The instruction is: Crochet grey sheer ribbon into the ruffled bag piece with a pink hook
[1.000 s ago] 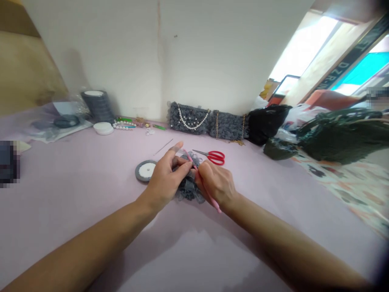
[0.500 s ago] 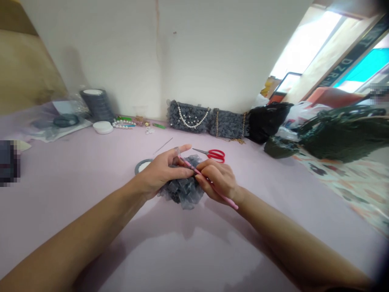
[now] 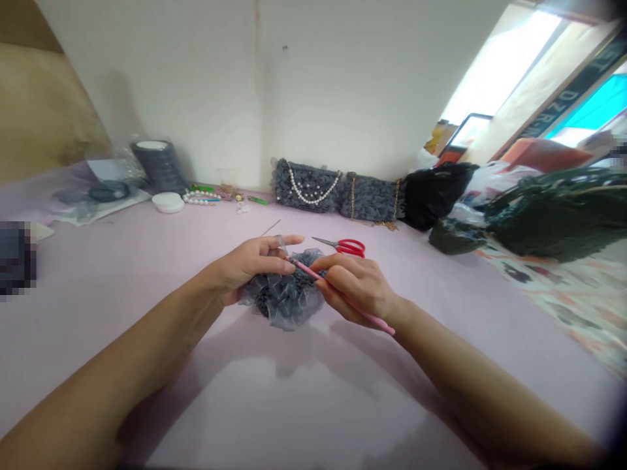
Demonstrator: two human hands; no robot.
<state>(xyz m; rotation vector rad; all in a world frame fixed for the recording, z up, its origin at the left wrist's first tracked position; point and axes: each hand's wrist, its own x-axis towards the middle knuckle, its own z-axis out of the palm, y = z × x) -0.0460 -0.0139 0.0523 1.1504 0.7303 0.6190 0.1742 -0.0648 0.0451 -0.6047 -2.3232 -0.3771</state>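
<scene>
Handling should be soft, light; grasp the ruffled piece [image 3: 288,303] at its far edge, where the left hand [image 3: 245,262] seems clamped; the right hand [image 3: 361,287] clamps the pink hook [image 3: 307,271].

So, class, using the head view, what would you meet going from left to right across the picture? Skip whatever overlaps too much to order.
Stack of dark spools → pearl strand → left hand → right hand → black bundle → large dark green item
</scene>
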